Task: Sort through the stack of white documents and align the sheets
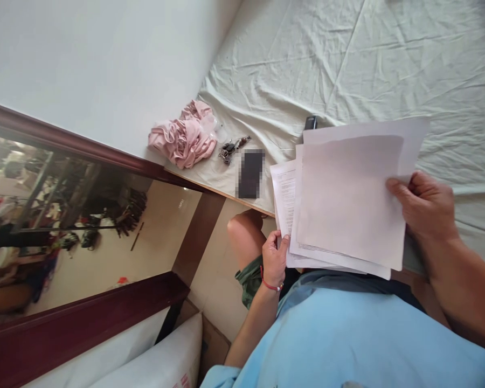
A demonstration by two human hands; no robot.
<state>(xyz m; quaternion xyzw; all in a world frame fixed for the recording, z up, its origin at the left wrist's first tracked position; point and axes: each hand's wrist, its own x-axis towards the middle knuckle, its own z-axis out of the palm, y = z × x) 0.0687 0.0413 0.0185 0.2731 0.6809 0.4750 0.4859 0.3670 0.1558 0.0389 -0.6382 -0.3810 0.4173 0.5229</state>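
Observation:
Several sheets of paper (pixel 350 194) are fanned out over my lap and the edge of the cloth-covered surface. The top sheet shows a blank side; printed text is visible on a sheet (pixel 285 188) at the left of the stack. My left hand (pixel 275 253), with a red string bracelet at the wrist, pinches the lower left edge of the papers. On the right side, my right hand (pixel 426 205) grips the papers with its thumb on top; its other fingers are partly hidden. A small black object (pixel 311 123) sticks out behind the top edge of the papers.
Wrinkled pale cloth (pixel 291 70) covers the surface ahead. On it lie a crumpled pink cloth (pixel 186 134), a bunch of keys (pixel 227 152) and a dark, blurred-out rectangular object (pixel 250 173). A dark-framed mirror (pixel 84 215) stands at the left, above white sacks (pixel 161 355).

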